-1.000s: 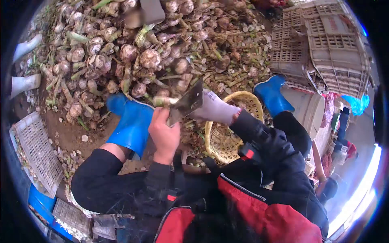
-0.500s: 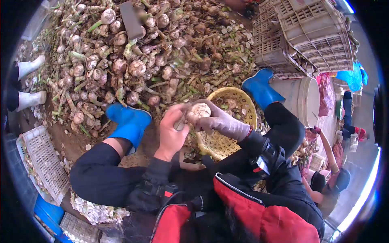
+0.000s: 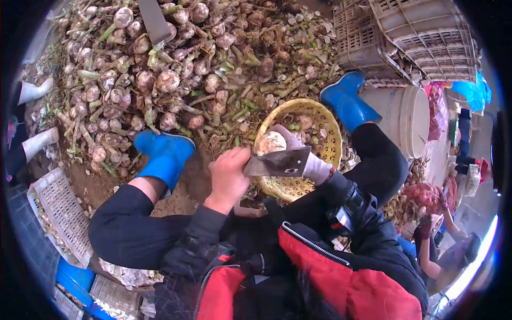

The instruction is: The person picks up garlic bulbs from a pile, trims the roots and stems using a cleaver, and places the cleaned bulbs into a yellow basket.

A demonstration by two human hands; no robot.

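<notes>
My left hand (image 3: 229,178), bare, is closed in a fist around the handle of a broad-bladed knife (image 3: 277,163). The grey blade points right, its flat side toward me, and overlaps my right hand. That right hand (image 3: 314,166) wears a pale purple-grey glove and grips a whitish garlic bulb (image 3: 272,142) just above the blade. Part of the gloved fingers is hidden behind the steel. Beneath both lies a yellow plastic basket (image 3: 333,125) with garlic bulbs and scraps inside.
A large garlic heap (image 3: 133,85) with stalks spreads ahead, a flat grey blade (image 3: 154,22) on it. My blue boots (image 3: 165,157) flank the basket. Grey crates (image 3: 421,32) and a white bucket (image 3: 400,120) stand right; another crate (image 3: 63,213) is left. Another person (image 3: 450,261) works at far right.
The garlic bulb has moved right, apart from my left hand. The knife blade, mostly hidden before, now shows broadside across my right glove. The view has shifted slightly.
</notes>
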